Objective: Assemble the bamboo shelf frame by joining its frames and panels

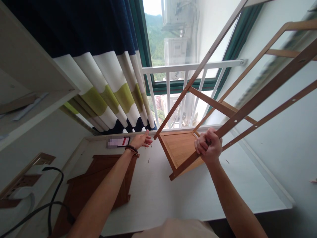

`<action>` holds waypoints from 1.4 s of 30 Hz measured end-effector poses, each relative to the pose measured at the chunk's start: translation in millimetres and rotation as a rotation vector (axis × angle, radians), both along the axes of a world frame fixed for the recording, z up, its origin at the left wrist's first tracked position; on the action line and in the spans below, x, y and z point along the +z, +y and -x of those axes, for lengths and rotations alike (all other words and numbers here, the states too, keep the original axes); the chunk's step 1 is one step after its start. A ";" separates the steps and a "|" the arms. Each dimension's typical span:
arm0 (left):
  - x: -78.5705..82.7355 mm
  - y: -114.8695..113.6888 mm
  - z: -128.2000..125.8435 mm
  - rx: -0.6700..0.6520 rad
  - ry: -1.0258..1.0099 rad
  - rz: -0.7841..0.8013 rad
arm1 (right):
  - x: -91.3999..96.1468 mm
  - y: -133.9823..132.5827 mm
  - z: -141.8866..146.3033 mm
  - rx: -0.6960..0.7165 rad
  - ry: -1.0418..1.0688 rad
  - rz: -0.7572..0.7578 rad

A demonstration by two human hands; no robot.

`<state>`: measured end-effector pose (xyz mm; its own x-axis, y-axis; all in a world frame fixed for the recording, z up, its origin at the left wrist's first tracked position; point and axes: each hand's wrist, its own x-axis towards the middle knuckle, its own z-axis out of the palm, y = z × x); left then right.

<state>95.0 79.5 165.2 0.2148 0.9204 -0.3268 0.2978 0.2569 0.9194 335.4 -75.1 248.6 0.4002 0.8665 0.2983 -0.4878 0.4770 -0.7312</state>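
Note:
My right hand point(209, 145) is closed around a leg of a wooden rack frame point(236, 120). The frame tilts up to the right, with a panelled wooden shelf point(180, 145) fitted between the legs at its lower end. Fingers stretched out, my left hand point(141, 140) hovers over the white surface with nothing visible in it. Small screws point(148, 161) lie near those fingers, left of the frame's lower end. Below my left wrist, brown wooden panels point(104, 172) are stacked, partly hidden by the forearm. Another screw point(227, 161) lies right of my right hand.
A phone point(119, 142) with a lit screen lies by the curtain point(119, 92). Behind the frame are a white railing point(188, 67) and a window. Black cables point(59, 185) run from wall sockets on the left, beneath a white shelf point(49, 102). A wall stands close on the right.

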 end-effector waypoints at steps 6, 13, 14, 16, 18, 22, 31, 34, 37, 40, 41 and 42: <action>-1.3 6.0 -1.4 0.016 -0.072 0.086 | -0.9 1.2 -0.9 -0.001 -0.020 -0.004; 6.5 7.6 -0.2 0.023 -0.115 0.240 | -0.7 1.5 0.2 0.013 -0.009 -0.015; 7.9 8.5 -0.7 0.035 -0.125 0.262 | 0.0 1.4 0.7 0.016 -0.005 -0.015; 10.0 10.8 -2.2 0.045 -0.123 0.279 | 1.1 1.3 1.7 0.018 -0.003 -0.015; 10.9 12.9 -4.0 0.010 -0.083 0.249 | 1.6 1.5 2.1 0.019 -0.011 -0.019; 8.8 13.8 -5.6 -0.161 0.085 0.012 | -0.9 2.4 0.0 0.023 -0.022 -0.022; 0.7 1.6 0.5 -0.394 0.806 -0.959 | -7.2 3.7 -5.0 0.044 -0.010 -0.030; -3.3 0.5 2.8 -0.425 0.858 -1.073 | -5.6 4.2 -5.3 0.037 -0.009 -0.025; -5.9 -2.5 1.7 -0.380 0.742 -1.019 | -4.8 4.2 -4.8 0.018 -0.008 -0.018; -5.4 -10.2 -5.3 -0.247 0.521 -0.843 | -4.4 3.1 -3.3 0.008 -0.014 -0.015; -4.9 -13.1 -8.1 -0.187 0.451 -0.760 | -4.2 2.5 -2.7 0.007 -0.013 -0.013; -4.5 -15.5 -10.8 -0.125 0.392 -0.672 | -4.0 2.0 -2.1 0.006 -0.008 -0.010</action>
